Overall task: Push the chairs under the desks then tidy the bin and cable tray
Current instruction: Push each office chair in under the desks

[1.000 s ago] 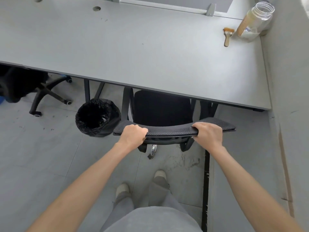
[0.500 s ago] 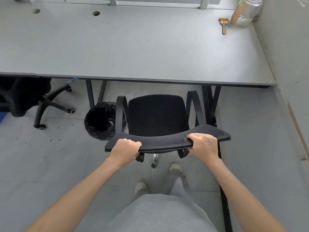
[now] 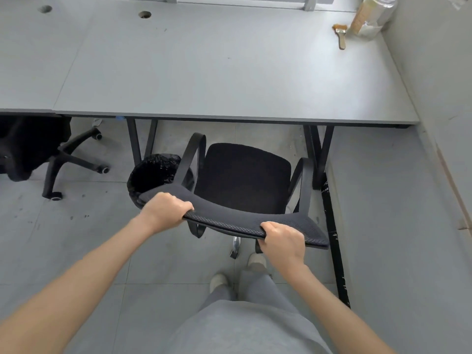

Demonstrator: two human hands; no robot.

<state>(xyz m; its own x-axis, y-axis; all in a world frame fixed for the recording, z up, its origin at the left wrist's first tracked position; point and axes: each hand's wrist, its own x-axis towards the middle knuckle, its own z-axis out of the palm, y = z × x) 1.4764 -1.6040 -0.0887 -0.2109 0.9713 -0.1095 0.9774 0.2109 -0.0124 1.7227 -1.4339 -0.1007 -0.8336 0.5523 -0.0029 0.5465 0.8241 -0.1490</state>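
Both hands are on the black chair (image 3: 245,175) — the left hand (image 3: 163,210) curls over the left end of the mesh backrest's top edge, and the right hand (image 3: 283,241) clamps the same edge nearer its right end, fingers wrapped over the rim. The chair stands on the floor in front of the grey bench (image 3: 229,72), its seat wholly out from under the near edge, turned a little so that the backrest slants from far left to near right. Its armrests loop up on either side of the seat. Just to the left of the chair, touching or nearly touching the left armrest, sits the bin (image 3: 153,175) with a black liner — part of its rim is hidden behind the backrest and the left hand. Further left, a second chair (image 3: 38,149) is partly tucked beneath the neighbouring bench top. At the far right of the bench lie a brush (image 3: 341,37) and a clear jar (image 3: 370,19), close beside each other.
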